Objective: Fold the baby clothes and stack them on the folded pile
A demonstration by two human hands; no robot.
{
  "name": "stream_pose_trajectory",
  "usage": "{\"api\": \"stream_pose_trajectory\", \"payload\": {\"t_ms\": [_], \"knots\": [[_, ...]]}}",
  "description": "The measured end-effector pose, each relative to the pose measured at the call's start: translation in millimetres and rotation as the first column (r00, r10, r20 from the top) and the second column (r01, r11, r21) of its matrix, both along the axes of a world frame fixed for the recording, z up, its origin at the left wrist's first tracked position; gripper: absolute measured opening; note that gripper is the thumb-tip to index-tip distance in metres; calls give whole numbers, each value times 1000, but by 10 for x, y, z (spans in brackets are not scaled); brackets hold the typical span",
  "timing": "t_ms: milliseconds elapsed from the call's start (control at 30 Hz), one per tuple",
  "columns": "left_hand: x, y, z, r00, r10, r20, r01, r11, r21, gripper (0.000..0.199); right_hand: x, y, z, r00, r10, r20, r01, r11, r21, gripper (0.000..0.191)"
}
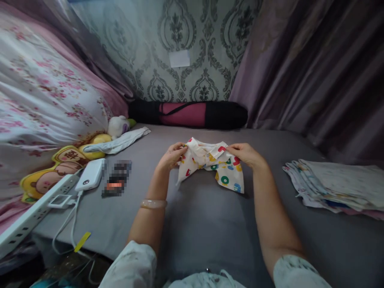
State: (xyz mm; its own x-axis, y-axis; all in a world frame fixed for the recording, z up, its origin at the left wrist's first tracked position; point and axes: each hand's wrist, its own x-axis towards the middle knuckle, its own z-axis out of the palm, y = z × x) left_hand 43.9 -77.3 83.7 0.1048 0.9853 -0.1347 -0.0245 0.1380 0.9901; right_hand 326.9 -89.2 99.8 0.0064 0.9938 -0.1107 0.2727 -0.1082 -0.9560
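A small white garment (230,176) with colourful printed shapes hangs between my two hands, just over the grey sheet (207,224). Its upper edge is stretched sideways, and two leg-like or sleeve-like parts spread out below. My left hand (177,154) pinches the garment's upper left corner between thumb and fingers. At the upper right corner, my right hand (242,153) grips the cloth the same way.
A stack of folded cloths (336,184) lies at the right. On the left are a white power bank (91,174), a power strip (39,208), cables, a blurred object (117,178), plush toys and a pale cloth (123,142). A black and pink roll (186,114) lies at the back.
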Motion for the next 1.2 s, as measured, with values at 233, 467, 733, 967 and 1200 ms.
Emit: {"api": "stream_pose_trajectory", "payload": {"t_ms": [233, 467, 733, 967, 1200], "knots": [[-249, -49, 373, 998, 42, -56, -23, 953, 302, 31, -58, -87, 312, 993, 108, 40, -111, 988, 103, 36], [-534, -136, 1066, 976, -26, -217, 124, 885, 449, 33, -7, -150, 807, 993, 42, 106, -74, 947, 312, 40], [-627, -118, 1715, 854, 183, -488, 261, 661, 704, 27, 55, -139, 1470, 959, -110, 261, -81, 776, 625, 29], [-591, -74, 2241, 689, 573, -443, 287, 346, 893, 23, 151, -165, 2052, 889, -260, 378, -144, 623, 769, 26], [-434, 200, 2447, 562, 651, -510, 383, 342, 858, 14, 102, -3, 2412, 611, -544, 575, -268, 541, 797, 22]]}}
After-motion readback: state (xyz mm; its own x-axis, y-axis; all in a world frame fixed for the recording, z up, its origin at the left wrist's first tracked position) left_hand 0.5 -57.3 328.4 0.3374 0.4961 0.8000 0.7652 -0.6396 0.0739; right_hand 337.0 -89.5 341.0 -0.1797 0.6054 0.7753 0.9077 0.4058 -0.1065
